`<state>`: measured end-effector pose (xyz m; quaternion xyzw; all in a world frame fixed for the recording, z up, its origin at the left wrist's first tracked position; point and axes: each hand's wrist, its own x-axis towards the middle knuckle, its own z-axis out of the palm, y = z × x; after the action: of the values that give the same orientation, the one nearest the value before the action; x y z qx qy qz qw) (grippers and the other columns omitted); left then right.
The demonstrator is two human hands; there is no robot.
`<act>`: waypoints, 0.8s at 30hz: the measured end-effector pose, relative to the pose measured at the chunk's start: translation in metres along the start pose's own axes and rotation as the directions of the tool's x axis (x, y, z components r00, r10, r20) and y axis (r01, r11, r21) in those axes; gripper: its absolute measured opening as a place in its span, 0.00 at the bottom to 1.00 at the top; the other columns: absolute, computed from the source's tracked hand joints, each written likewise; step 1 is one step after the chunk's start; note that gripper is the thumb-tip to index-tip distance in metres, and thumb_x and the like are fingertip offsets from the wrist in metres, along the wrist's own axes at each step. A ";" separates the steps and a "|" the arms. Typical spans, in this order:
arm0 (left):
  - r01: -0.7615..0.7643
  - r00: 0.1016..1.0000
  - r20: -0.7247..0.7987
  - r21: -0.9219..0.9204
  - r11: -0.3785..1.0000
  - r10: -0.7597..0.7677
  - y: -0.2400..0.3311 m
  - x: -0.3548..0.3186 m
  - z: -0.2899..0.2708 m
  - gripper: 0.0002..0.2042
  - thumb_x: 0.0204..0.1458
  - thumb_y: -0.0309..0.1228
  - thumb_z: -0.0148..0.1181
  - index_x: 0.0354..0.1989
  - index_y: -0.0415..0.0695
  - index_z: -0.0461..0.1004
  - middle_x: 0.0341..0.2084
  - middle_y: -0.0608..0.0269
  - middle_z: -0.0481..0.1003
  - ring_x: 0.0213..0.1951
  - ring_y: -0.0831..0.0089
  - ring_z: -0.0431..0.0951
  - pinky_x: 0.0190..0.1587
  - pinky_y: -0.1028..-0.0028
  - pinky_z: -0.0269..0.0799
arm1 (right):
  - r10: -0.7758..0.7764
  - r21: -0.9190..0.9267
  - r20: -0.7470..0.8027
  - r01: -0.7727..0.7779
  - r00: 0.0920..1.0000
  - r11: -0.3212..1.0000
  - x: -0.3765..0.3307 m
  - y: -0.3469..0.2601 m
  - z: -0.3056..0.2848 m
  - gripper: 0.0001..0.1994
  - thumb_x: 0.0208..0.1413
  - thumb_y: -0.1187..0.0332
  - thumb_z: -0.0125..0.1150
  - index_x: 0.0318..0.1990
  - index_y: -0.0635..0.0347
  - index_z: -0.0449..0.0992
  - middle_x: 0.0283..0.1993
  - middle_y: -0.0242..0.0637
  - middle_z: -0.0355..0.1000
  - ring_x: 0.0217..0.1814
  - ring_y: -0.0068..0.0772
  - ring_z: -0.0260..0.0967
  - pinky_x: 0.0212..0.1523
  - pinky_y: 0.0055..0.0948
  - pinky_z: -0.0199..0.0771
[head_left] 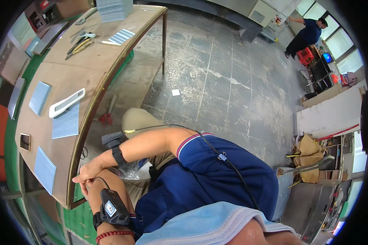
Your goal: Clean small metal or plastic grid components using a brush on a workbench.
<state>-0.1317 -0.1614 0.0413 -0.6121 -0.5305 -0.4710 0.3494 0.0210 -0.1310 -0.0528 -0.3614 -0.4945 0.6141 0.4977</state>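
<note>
My right hand [90, 169], with a black band on its wrist, lies fingers out across my left hand [84, 188] beside the wooden table's front edge [75, 163]. Most of my left hand is covered. A black device [111, 208] and a red bead bracelet [114, 234] sit on my left wrist. Neither hand shows anything held. A clear plastic bag [131, 169] lies in my lap just behind the hands. Nearest on the table is a blue-grey ruled sheet [44, 169].
On the table lie more ruled sheets [65, 121], a white handle-shaped tool [67, 103], a phone [25, 141], pliers [79, 45] and a stack of sheets [114, 9]. A red-handled tool [106, 118] lies on the floor below. Another person [306, 34] stands far off at the upper right.
</note>
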 end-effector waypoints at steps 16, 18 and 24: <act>0.243 0.970 -0.088 0.308 0.920 -0.227 -0.007 0.020 -0.028 0.20 0.48 0.35 0.65 0.46 0.33 0.74 0.38 0.45 0.77 0.42 0.51 0.77 0.44 0.59 0.73 | 0.085 0.004 0.040 -0.085 0.996 0.996 0.015 0.002 0.021 0.33 0.66 0.42 0.38 0.39 0.62 0.83 0.25 0.32 0.75 0.27 0.19 0.67 0.35 0.22 0.68; 0.321 0.947 -0.127 0.405 0.856 -0.295 -0.008 0.025 -0.033 0.20 0.48 0.34 0.65 0.46 0.33 0.74 0.38 0.44 0.77 0.42 0.51 0.77 0.44 0.60 0.74 | 0.096 0.056 0.090 -0.101 0.991 0.993 0.023 0.005 0.020 0.34 0.66 0.41 0.38 0.40 0.62 0.83 0.22 0.30 0.71 0.25 0.18 0.64 0.31 0.19 0.66; 0.597 0.779 -0.412 0.718 0.358 -0.472 -0.012 0.044 -0.059 0.19 0.49 0.34 0.64 0.45 0.33 0.74 0.37 0.44 0.77 0.41 0.50 0.78 0.43 0.60 0.74 | 0.121 -0.005 0.208 -0.122 0.971 0.992 0.043 0.024 0.030 0.35 0.66 0.39 0.36 0.39 0.60 0.83 0.24 0.29 0.71 0.26 0.17 0.63 0.31 0.20 0.67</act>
<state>-0.1563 -0.1995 0.1005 -0.1364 -0.8299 -0.2956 0.4531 -0.0236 -0.0968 -0.0666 -0.3228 -0.5185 0.6798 0.4060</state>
